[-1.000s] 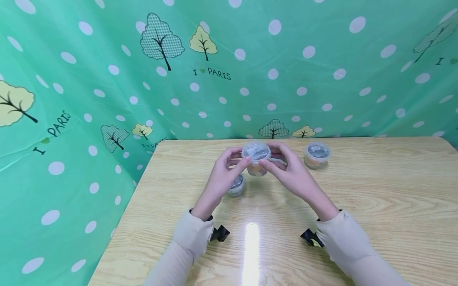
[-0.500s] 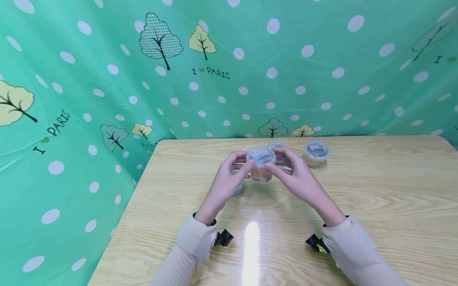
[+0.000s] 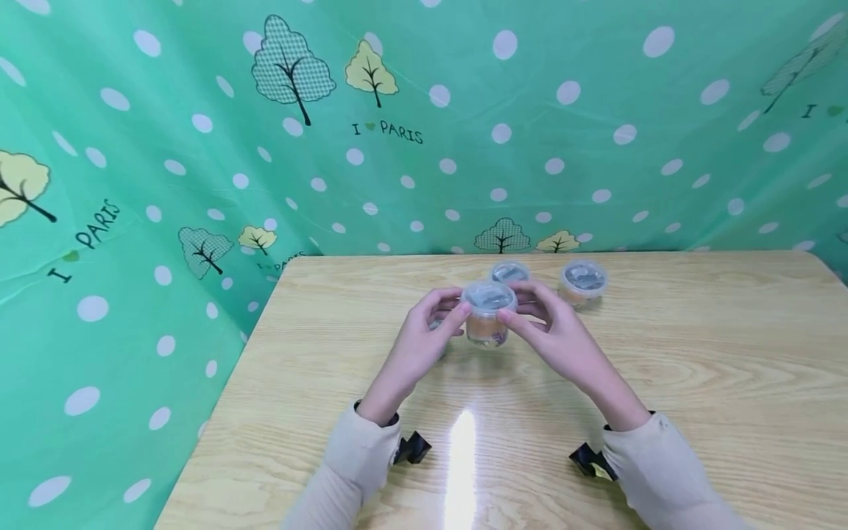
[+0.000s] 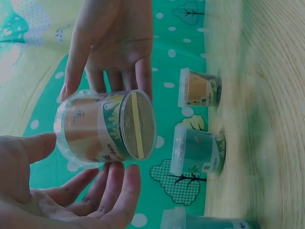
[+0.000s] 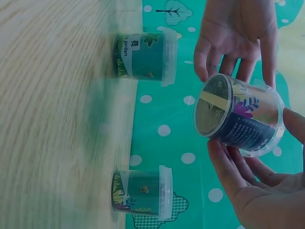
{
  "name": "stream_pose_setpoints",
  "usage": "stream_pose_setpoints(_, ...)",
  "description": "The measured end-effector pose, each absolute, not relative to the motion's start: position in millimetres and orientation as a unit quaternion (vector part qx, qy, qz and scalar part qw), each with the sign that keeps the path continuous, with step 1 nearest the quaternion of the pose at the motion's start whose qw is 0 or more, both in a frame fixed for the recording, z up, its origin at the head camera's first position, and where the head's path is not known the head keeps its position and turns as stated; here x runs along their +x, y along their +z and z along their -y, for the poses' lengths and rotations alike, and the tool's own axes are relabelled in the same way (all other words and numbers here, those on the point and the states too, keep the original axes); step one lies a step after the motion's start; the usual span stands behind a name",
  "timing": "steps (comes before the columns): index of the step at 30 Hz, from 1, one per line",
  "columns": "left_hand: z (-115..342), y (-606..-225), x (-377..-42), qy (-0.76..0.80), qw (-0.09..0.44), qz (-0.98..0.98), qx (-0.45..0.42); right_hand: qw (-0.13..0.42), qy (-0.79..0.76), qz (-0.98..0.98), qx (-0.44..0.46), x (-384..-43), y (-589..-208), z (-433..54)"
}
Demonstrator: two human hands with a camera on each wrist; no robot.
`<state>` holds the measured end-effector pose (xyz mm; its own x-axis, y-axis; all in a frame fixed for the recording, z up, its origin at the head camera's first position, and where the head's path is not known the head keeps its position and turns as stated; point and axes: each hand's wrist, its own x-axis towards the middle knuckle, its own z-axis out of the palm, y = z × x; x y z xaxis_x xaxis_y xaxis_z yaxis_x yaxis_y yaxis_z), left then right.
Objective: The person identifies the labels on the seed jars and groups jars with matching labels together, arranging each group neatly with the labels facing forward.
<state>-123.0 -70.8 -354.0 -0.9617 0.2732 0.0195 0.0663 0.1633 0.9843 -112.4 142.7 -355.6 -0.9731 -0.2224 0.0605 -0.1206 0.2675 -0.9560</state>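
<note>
A clear plastic tub with a lid is held above the table between my two hands. My left hand grips its left side, thumb at the lid's rim and fingers round the far side. From the right, my right hand pinches the tub in the same way. In the left wrist view the held tub lies across the picture, showing a printed plant label and a yellow strip on its base. The right wrist view shows the label's dark panel and a purple flower on this tub.
Behind the held tub stands a similar lidded tub, with another tub to its right. One more is mostly hidden by my left hand. A green dotted cloth hangs behind the wooden table.
Both hands have brought the held tub nearer and slightly to the right. The tub behind it has come into view, while my left hand now covers most of the tub on the left.
</note>
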Motion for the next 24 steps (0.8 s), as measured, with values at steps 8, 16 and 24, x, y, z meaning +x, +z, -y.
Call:
stream_pose_setpoints(8, 69.2, -355.7, -122.1, 0.632, 0.089, -0.760, 0.118, 0.057, -0.593, -0.797, -0.096, -109.9, -358.6, -146.8)
stream_pose_setpoints(16, 67.4, -358.6, -119.0, 0.624, 0.093, -0.767, 0.116, 0.055, -0.599, -0.794, -0.088, -109.3, -362.6, -145.3)
stream_pose_setpoints(24, 61.4, -360.3, -116.2, 0.622, 0.105, -0.768, 0.113, 0.044, -0.591, -0.802, -0.075, -108.5, -362.7, -143.8)
